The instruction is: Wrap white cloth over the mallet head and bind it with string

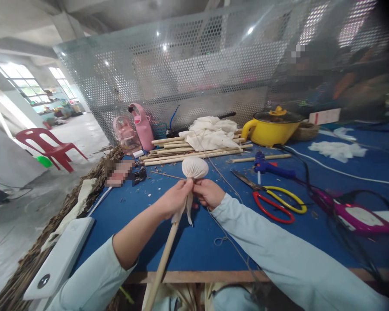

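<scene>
Pale wooden stick with round white cloth head (195,166): crossed the near edge of the blue tabletop (100,229).
My left hand (176,198): clasped its gathered neck.
My right hand (210,194): pinched there too.
Yellow pot with glass lid (268,130): stood near the far edge, contents indistinct.

A red plastic chair (64,149) stands at the left of the frame, with bright windows (19,83) in the upper left. A holey metal screen (188,71) fills the top middle. A pink bottle (145,134) sits left of the middle. A yellow pot (268,133) with a dark lid sits right of the middle. A white power bank (62,255) lies at the lower left.
</scene>
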`<action>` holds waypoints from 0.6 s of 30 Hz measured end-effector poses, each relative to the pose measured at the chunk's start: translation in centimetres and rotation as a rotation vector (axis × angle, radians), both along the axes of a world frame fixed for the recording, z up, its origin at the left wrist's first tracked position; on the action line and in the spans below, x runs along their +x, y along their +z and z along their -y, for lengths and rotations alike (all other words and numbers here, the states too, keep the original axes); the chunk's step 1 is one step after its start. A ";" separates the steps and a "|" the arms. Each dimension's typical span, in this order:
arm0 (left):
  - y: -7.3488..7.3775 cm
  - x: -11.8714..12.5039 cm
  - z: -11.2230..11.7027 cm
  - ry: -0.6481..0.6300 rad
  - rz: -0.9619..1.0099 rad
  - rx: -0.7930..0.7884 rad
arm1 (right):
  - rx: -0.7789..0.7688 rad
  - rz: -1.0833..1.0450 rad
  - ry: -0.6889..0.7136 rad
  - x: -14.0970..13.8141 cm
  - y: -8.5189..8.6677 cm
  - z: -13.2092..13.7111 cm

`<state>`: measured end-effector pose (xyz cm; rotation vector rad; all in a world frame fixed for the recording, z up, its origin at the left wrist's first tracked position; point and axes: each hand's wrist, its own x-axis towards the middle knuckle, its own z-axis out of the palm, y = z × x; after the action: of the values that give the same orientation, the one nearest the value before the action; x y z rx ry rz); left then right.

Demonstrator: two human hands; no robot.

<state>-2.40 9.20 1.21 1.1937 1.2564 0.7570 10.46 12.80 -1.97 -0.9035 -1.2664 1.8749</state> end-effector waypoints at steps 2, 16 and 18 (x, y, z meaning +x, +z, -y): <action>-0.6 0.4 0.8 -0.021 -0.078 0.027 | 0.009 0.040 -0.034 0.2 0.0 -0.2; -2.0 0.0 2.0 0.103 -0.428 0.390 | 0.103 0.134 -0.144 -0.2 -1.4 -0.2; -2.1 -0.1 2.1 0.081 -0.473 0.397 | 0.098 0.167 -0.150 -0.3 -1.6 -0.2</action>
<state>-2.47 7.05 -0.88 1.7243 1.5935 0.8372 10.20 13.00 -3.58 -1.0891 -1.3370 1.6347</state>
